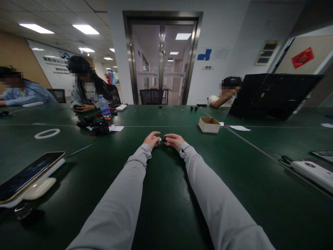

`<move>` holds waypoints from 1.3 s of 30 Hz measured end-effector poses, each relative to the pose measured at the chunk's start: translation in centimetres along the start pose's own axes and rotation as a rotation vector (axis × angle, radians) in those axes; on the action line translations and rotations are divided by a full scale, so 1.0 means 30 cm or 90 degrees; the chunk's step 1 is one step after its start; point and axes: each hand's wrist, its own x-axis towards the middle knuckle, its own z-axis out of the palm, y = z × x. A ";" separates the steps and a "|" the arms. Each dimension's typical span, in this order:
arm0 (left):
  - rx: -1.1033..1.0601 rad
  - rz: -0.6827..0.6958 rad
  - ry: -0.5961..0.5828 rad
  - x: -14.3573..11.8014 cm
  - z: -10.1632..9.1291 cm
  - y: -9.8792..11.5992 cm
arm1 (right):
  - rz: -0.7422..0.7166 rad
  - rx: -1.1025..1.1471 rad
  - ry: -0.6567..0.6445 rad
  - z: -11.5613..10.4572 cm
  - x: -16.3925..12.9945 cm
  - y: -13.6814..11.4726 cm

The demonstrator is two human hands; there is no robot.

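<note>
Both hands met out over the green desk, the left hand and the right hand with their fingers pinched from either side on a small black part held between the fingertips, just above the desk surface. Bare desk lay open on the near side of the fingers, between the two grey sleeves, and more bare surface ran beyond them to the far edge by the glass door. A seam in the desk crossed just past the fingertips. Off to the right of the fingers and a little farther out stood a small open cardboard box; what it held could not be seen. Left of the fingers, well apart, sat a heap of black parts, with a water bottle behind it and a white ring farther left. A phone rested on a stand near the left desk edge.
</note>
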 end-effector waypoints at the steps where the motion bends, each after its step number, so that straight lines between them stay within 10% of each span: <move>1: 0.002 0.000 -0.007 0.000 0.000 -0.001 | 0.000 0.000 -0.001 0.001 -0.001 -0.001; 39: -0.018 -0.037 0.015 -0.001 0.004 -0.011 | -0.007 0.019 0.021 0.001 0.002 0.003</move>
